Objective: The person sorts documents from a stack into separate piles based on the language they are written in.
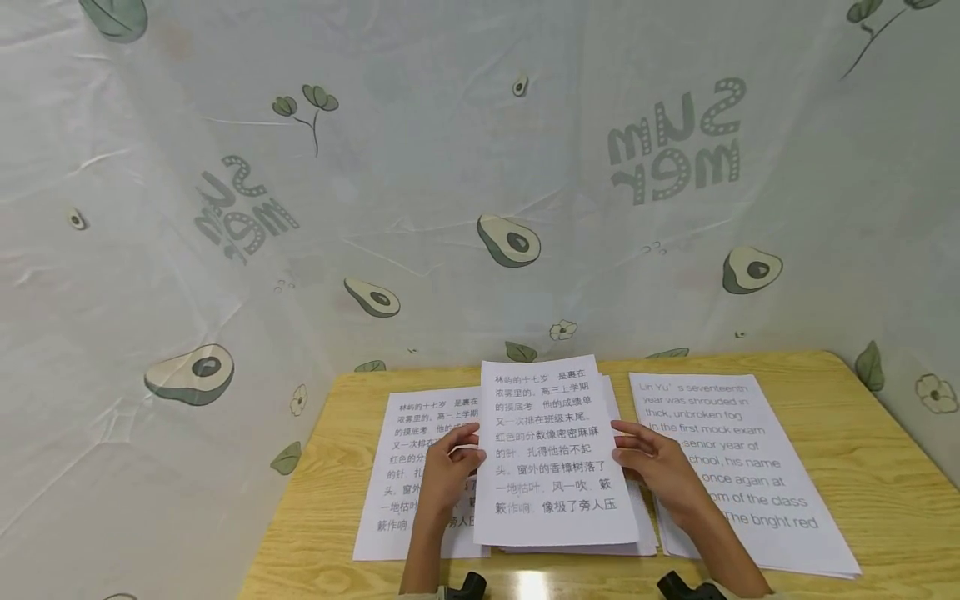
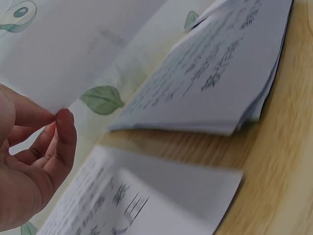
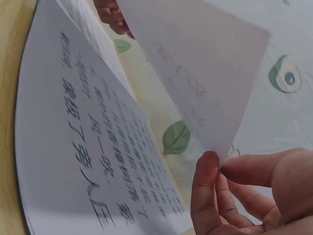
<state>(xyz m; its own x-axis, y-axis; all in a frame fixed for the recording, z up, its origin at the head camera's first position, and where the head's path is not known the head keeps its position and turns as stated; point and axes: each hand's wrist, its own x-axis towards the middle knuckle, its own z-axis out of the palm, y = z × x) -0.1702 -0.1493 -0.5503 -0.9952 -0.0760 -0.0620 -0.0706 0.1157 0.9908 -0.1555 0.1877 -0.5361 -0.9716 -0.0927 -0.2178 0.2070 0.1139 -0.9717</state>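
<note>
Both hands hold up a printed sheet of paper (image 1: 558,529), tilted toward me, with lines of Chinese text. My left hand (image 1: 447,473) pinches its left edge between thumb and finger. At the opposite edge, the right hand (image 1: 663,471) pinches it the same way. Below the raised sheet lies a stack of similar pages (image 3: 49,161), mostly hidden by it in the head view. In the left wrist view, the sheet's pale back (image 2: 73,54) shows above the fingertips. The right wrist view shows faint print through its back (image 3: 205,73).
A page with the same Chinese text (image 1: 375,543) lies to the left, partly behind the left hand and forearm. To the right is a stack of English-text pages (image 1: 806,554). All rest on a wooden table (image 1: 315,500), before an avocado-patterned curtain (image 1: 420,183).
</note>
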